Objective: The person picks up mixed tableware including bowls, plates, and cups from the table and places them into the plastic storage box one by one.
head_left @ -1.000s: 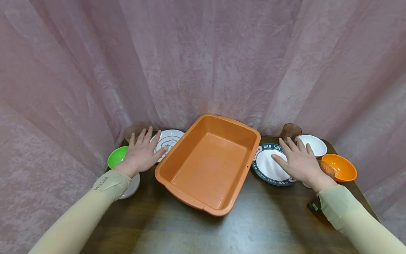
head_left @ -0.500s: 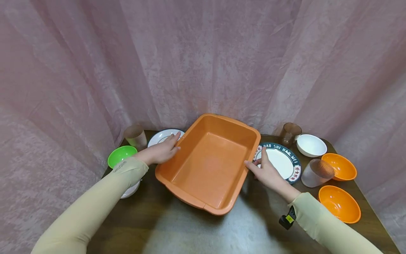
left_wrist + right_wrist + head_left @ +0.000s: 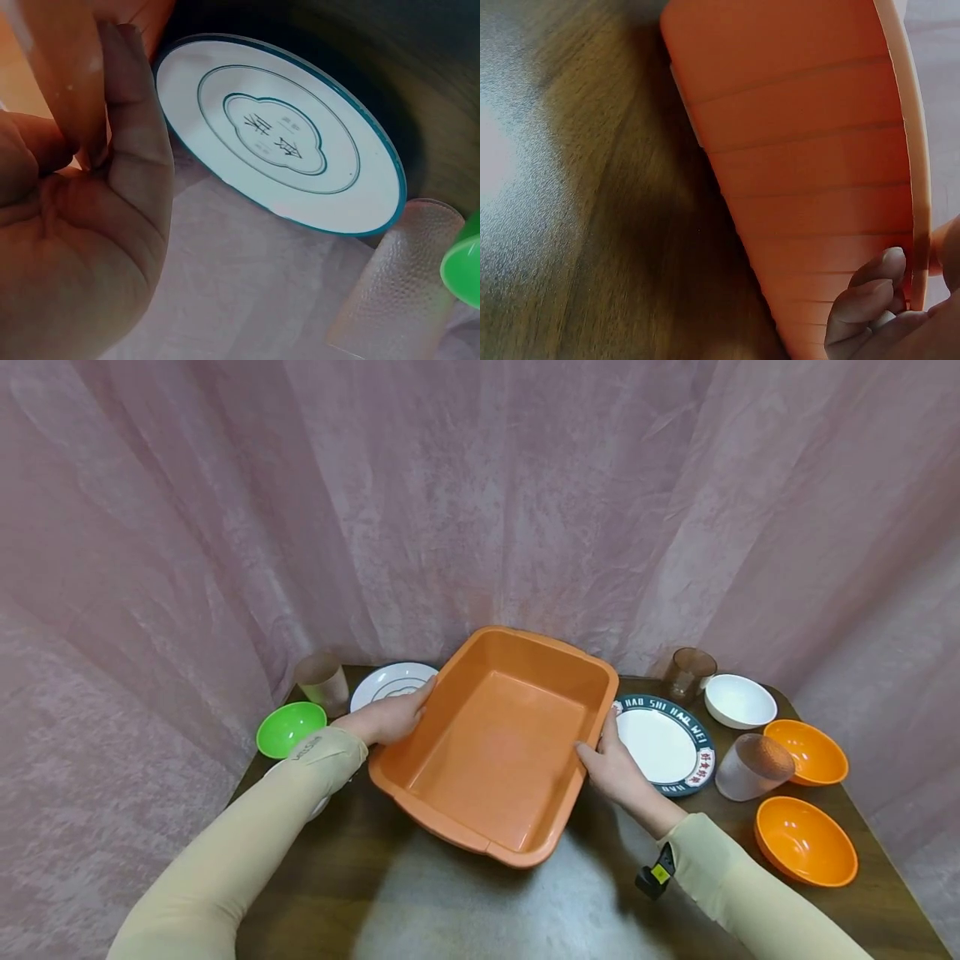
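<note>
A rectangular orange plastic tub (image 3: 495, 752) sits askew in the middle of the wooden table, with bare insides. My left hand (image 3: 390, 717) grips its left rim; in the left wrist view, thumb and fingers (image 3: 139, 150) pinch the orange edge between them. At the opposite side, my right hand (image 3: 618, 775) holds the right rim, thumb on top. The right wrist view has its fingers (image 3: 862, 304) curled beneath the rim against the tub's ribbed outer wall. A white plate (image 3: 184, 97) with a green edge lies beside the left hand, and a green-banded plate (image 3: 660, 747) beside the right.
At left stand a green bowl (image 3: 291, 729) and a translucent cup (image 3: 322, 683); a pale dish is mostly hidden under the left sleeve. Along the right are a brown cup (image 3: 686, 675), white bowl (image 3: 740, 702), clear cup (image 3: 752, 768) and two orange bowls (image 3: 806, 843). A pink curtain hangs behind.
Both hands have come inward from over the plates at either side to the tub's rims and now grip them. The tub has hardly moved.
</note>
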Tool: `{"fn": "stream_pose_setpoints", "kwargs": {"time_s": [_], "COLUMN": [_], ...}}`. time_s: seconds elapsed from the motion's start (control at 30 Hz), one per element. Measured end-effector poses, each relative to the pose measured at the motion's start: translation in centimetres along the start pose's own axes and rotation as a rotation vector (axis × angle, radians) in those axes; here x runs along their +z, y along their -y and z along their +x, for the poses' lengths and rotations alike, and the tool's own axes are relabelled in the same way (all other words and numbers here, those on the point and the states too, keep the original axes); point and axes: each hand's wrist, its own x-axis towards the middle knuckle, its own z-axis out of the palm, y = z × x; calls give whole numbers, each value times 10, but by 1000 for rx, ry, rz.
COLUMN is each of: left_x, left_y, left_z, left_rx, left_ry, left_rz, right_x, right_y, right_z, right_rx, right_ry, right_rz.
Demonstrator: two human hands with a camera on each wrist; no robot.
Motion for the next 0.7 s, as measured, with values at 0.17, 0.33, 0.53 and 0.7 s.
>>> {"fn": "stream_pose_setpoints", "kwargs": {"time_s": [0.17,0.33,0.53,0.7], "left_x": [3,7,13,20], "left_y": [-1,-6,-7,-5], "left_z": [-1,-4,-11,-13], "left_rx": [25,25,59,80], "left_ry": [-1,-23,-74,-104], "left_rz": [23,-9,-2,36], "right_x": [-2,-4,-8,-10], "right_y": [-4,-7,-8,-7], "right_z": [1,1,2,2], "right_rx": [-25,-39,-1,39], "right_ry": [-19,-23,-5,7], "right_rz": [-11,13,-7,-19]}}
